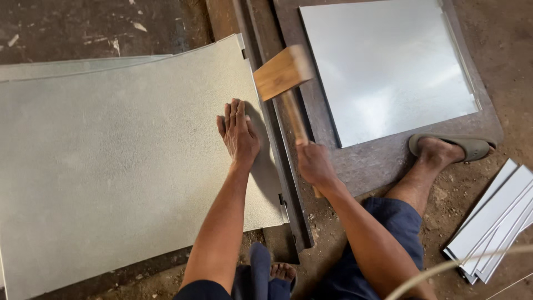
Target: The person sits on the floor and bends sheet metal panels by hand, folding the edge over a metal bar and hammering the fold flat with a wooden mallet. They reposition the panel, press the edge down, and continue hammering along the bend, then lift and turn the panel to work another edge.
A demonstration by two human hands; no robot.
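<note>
A large grey metal sheet [111,161] lies on the ground, its right edge resting on a dark metal bar [286,178]. My left hand [239,133] presses flat on the sheet near that edge, fingers together and pointing away from me. My right hand [315,165] grips the handle of a wooden mallet [283,72], whose blocky head is raised above the bar, slightly blurred. The mallet head hovers just right of my left hand's fingertips.
A second shiny metal sheet [388,66] lies on a dark board [366,161] at the upper right. My foot in a grey sandal [452,147] rests on that board's corner. Several folded metal strips [491,222] are stacked on the dirt at the right.
</note>
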